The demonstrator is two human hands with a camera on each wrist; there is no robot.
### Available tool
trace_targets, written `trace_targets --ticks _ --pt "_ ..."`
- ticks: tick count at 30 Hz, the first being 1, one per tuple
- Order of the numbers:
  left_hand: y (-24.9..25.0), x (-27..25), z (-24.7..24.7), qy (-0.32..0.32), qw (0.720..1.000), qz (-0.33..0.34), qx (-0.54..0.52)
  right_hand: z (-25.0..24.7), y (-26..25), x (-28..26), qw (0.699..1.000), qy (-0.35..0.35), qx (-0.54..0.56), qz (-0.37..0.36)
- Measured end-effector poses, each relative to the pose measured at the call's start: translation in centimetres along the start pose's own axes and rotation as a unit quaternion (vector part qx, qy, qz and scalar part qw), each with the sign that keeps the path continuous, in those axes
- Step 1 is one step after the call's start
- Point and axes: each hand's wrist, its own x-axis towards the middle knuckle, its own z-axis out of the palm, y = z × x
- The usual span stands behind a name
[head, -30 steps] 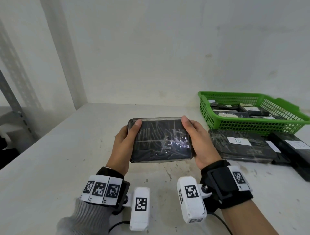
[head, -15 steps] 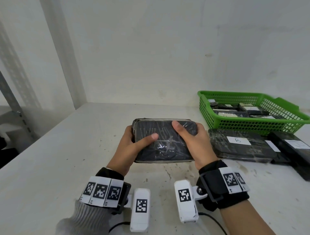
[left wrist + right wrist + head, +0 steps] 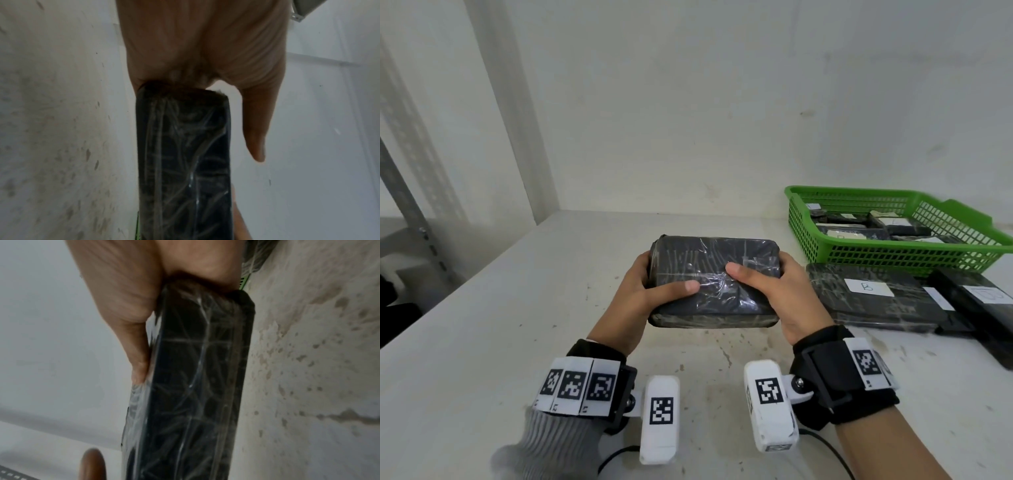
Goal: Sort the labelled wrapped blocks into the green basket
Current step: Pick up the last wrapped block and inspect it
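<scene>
A black block wrapped in clear film (image 3: pixel 714 279) is held above the table between both hands, its broad face up with no label showing. My left hand (image 3: pixel 645 294) grips its left end, thumb lying across the top. My right hand (image 3: pixel 774 291) grips the right end, thumb on top as well. The wrist views show the block's long edge (image 3: pixel 183 162) (image 3: pixel 195 378) running away from each palm. The green basket (image 3: pixel 893 253) stands at the right rear and holds several labelled wrapped blocks.
On the table in front of the basket lie a flat wrapped block with a white label marked B (image 3: pixel 869 298) and another black labelled block (image 3: pixel 986 301) at the right edge. A white wall closes the back, and a metal rack post (image 3: pixel 410 205) stands at the left.
The block has tipped from facing me to lying flatter with its top face up. Both thumbs have slid from its ends onto the top face.
</scene>
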Motion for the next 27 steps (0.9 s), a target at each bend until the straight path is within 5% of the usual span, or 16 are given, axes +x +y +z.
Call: trace_targets --ticks 5,12,22,27 --pt "-0.5 0.1 0.2 0.001 1.000 0.010 -0.013 -0.4 0.0 0.2 1.000 -0.008 0.008 -0.004" --pt "-0.1 0.4 -1.0 0.027 0.997 0.019 -0.073 -1.7 -0.6 0.5 0.991 -0.121 0.050 -0.025" --pt "-0.4 0.4 -1.0 0.042 0.997 0.052 -0.036 -1.6 -0.7 0.3 0.997 -0.066 -0.027 0.019" --pt "-0.4 0.2 -0.7 0.024 1.000 -0.004 0.000 -1.7 -0.7 0.1 0.996 -0.065 -0.047 0.031"
